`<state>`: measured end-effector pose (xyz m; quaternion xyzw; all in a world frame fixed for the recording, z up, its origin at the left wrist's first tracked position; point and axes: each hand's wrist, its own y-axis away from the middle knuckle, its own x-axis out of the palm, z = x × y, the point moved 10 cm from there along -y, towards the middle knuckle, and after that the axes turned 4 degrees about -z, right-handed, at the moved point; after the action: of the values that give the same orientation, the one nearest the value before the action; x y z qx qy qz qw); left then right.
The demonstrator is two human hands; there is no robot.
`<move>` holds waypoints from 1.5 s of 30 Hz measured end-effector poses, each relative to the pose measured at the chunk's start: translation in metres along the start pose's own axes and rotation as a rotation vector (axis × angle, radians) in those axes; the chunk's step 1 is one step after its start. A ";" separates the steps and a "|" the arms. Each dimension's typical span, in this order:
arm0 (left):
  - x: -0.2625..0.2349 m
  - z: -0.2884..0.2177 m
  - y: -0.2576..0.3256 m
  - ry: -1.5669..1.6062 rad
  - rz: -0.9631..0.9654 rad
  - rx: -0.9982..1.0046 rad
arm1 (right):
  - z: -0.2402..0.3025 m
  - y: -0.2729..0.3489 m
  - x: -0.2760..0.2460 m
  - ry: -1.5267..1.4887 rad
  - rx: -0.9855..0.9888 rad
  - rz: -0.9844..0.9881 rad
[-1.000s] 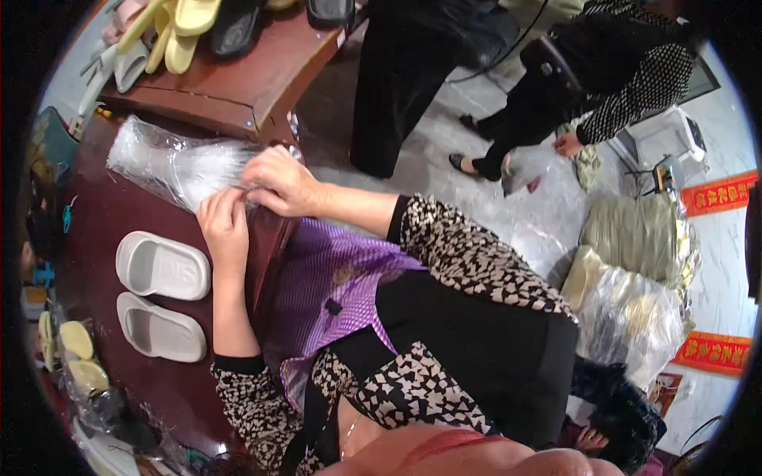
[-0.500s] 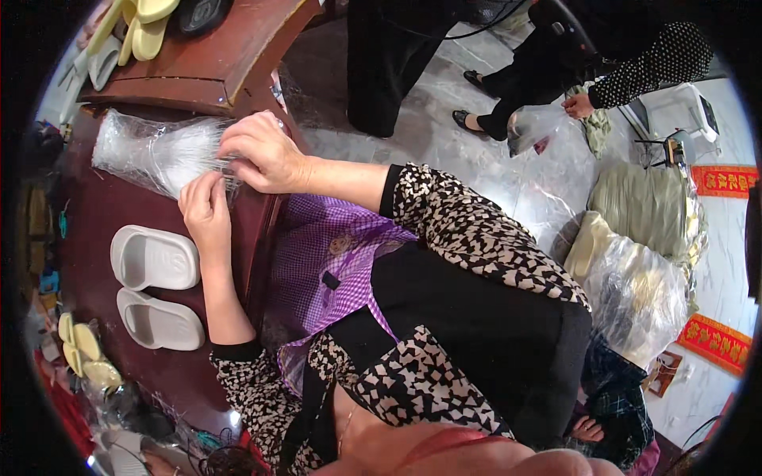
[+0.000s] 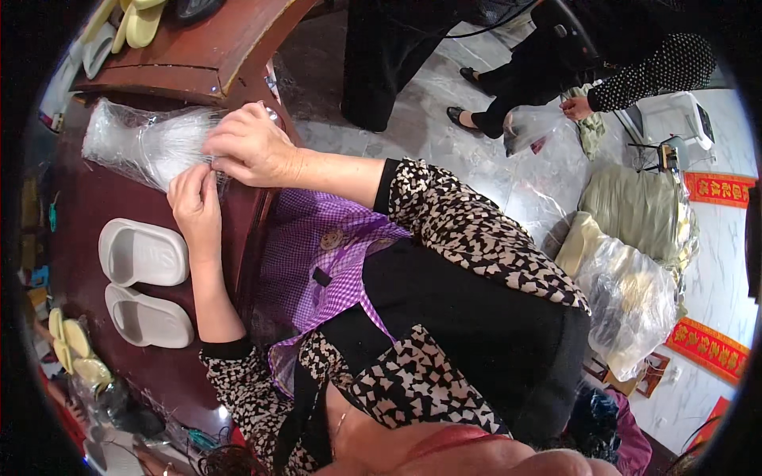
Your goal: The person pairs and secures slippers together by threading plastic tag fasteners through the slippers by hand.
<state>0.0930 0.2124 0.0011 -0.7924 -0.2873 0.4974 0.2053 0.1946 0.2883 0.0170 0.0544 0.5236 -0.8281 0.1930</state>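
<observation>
A bundle of thin transparent plastic bags [image 3: 171,144], gathered in near its middle, lies on the dark red table. My left hand [image 3: 196,206] pinches the bundle's near edge, thumb against fingers. Right beside it, my right hand [image 3: 252,149] is closed over the fanned end of the bags, its fingertips bent onto the film. How many layers each hand grips is hidden. Below the bundle in the picture sit two light grey slippers, one [image 3: 147,252] nearer my hands and the other [image 3: 151,316] beside it, both apart from the bags.
A brown wooden surface [image 3: 190,59] holding yellow slippers [image 3: 143,28] adjoins the table [image 3: 75,246]. More yellow slippers [image 3: 73,337] lie by the lower left edge. A co-worker's hand [image 3: 577,107] holds a plastic bag [image 3: 532,127]. Stuffed sacks [image 3: 635,206] stand at right.
The whole view has shifted slightly, so table, bundle and slippers appear farther left. Both hands stay at the bundle, with the right fingers a little farther over its edge.
</observation>
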 end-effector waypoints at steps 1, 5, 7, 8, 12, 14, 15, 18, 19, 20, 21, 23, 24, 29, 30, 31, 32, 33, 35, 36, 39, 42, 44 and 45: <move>0.000 -0.001 -0.001 -0.001 -0.008 0.006 | 0.000 0.002 0.005 -0.007 -0.021 0.050; -0.002 -0.004 -0.004 -0.008 -0.029 0.017 | 0.002 0.001 0.002 -0.030 -0.070 0.062; -0.003 -0.003 -0.006 -0.009 -0.067 0.019 | 0.003 0.000 0.005 -0.036 -0.077 0.076; -0.003 -0.002 -0.004 -0.018 -0.050 0.024 | 0.004 0.001 0.006 -0.044 -0.068 0.079; -0.010 -0.005 -0.002 -0.020 -0.053 0.031 | 0.009 0.000 0.007 -0.073 -0.076 0.088; -0.009 -0.004 -0.002 0.015 -0.040 0.016 | 0.011 -0.001 0.007 -0.082 -0.089 0.094; -0.011 -0.005 -0.002 0.017 -0.064 0.018 | 0.010 0.000 0.007 -0.089 -0.080 0.100; -0.011 -0.008 -0.001 0.032 -0.097 0.049 | 0.008 0.001 0.009 -0.108 -0.069 0.113; -0.013 -0.009 -0.001 0.030 -0.110 0.051 | 0.008 0.000 0.010 -0.106 -0.060 0.124; -0.013 -0.009 -0.001 0.030 -0.109 0.049 | 0.007 0.000 0.011 -0.102 -0.050 0.134; -0.012 -0.008 -0.001 0.031 -0.108 0.048 | 0.006 0.001 0.012 -0.098 -0.038 0.144; -0.013 -0.009 0.000 0.033 -0.115 0.048 | 0.007 0.002 0.012 -0.104 -0.041 0.145; -0.014 -0.009 -0.001 0.031 -0.112 0.047 | 0.007 0.000 0.012 -0.114 -0.038 0.144; -0.019 -0.010 0.000 0.032 -0.112 0.047 | 0.013 -0.003 0.013 -0.121 -0.049 0.155; -0.018 -0.011 -0.001 0.038 -0.106 0.048 | 0.013 -0.003 0.013 -0.119 -0.056 0.156; -0.019 -0.012 -0.001 0.039 -0.112 0.051 | 0.012 -0.002 0.014 -0.107 -0.061 0.165; -0.019 -0.012 -0.002 0.038 -0.106 0.049 | 0.012 -0.002 0.015 -0.096 -0.066 0.173; -0.019 -0.013 -0.003 0.037 -0.098 0.048 | 0.010 -0.003 0.016 -0.085 -0.070 0.181; -0.019 -0.014 -0.002 0.035 -0.088 0.046 | 0.011 -0.003 0.015 -0.087 -0.073 0.179; -0.020 -0.014 -0.003 0.038 -0.092 0.049 | 0.010 -0.003 0.014 -0.088 -0.074 0.177; -0.021 -0.015 -0.003 0.041 -0.099 0.056 | 0.010 -0.004 0.014 -0.088 -0.078 0.181; -0.020 -0.013 -0.001 0.036 -0.104 0.053 | 0.010 -0.001 0.017 -0.088 -0.078 0.198; -0.020 -0.013 0.000 0.036 -0.107 0.056 | 0.011 -0.001 0.016 -0.109 -0.069 0.192; -0.020 -0.013 0.000 0.038 -0.110 0.059 | 0.011 -0.002 0.015 -0.120 -0.064 0.188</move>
<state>0.0982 0.1987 0.0202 -0.7783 -0.3116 0.4785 0.2610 0.1813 0.2750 0.0188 0.0476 0.5300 -0.7908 0.3024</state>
